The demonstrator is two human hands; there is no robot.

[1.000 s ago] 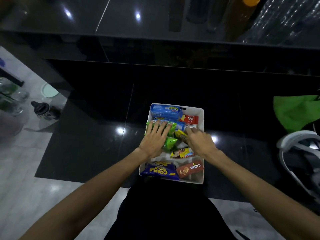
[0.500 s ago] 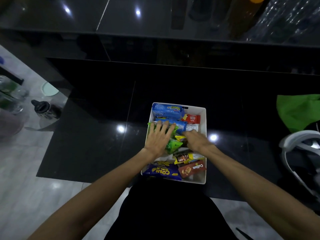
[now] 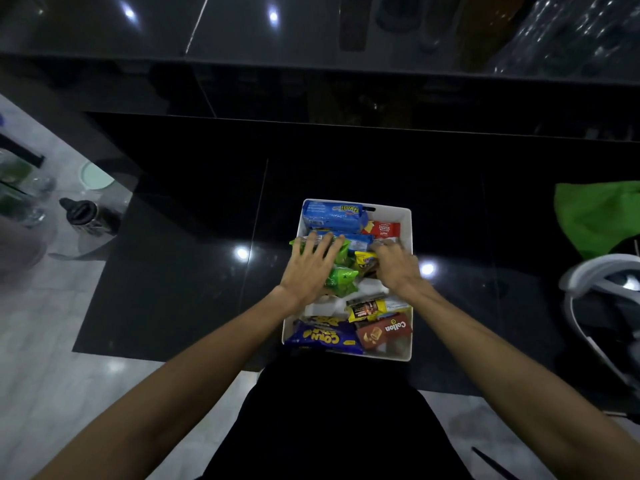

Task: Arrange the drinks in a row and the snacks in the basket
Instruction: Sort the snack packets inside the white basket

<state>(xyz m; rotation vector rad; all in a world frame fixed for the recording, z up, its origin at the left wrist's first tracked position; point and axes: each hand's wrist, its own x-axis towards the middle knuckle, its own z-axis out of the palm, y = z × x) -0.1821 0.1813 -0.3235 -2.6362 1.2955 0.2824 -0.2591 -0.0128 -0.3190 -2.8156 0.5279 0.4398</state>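
Where the dark counter [image 3: 173,271] ends by the person's black clothes, a white basket [image 3: 388,355] sits close to the near edge, full of snack packs. Nearest in the basket lie a dark blue corn pack [image 3: 323,336] and a brown box [image 3: 384,332], side by side, with the blue one on the left. Just behind the brown box is a yellow and black pack [image 3: 367,308].

Both bare arms reach into the middle of the basket. The left hand [image 3: 311,268] lies flat with its fingers straight and spread out, resting on top of the green packs [image 3: 343,282] and holding nothing. The right hand [image 3: 394,265] is just beside a small yellow pack [image 3: 363,259]. Its fingers bend down among the packs, and I cannot tell if they hold one.

At the far end of the basket a big light blue pack [image 3: 334,214] leans by the wall, with a red pack [image 3: 382,229] on its right.

Off to the right, well away from the basket, are a green bag [image 3: 595,216] and a white curved thing [image 3: 588,282]. Off to the left stands a jar with a black lid [image 3: 88,216]. Farthest back — up on a higher dark shelf — are some clear bottles [image 3: 561,32], too blurry to tell apart.
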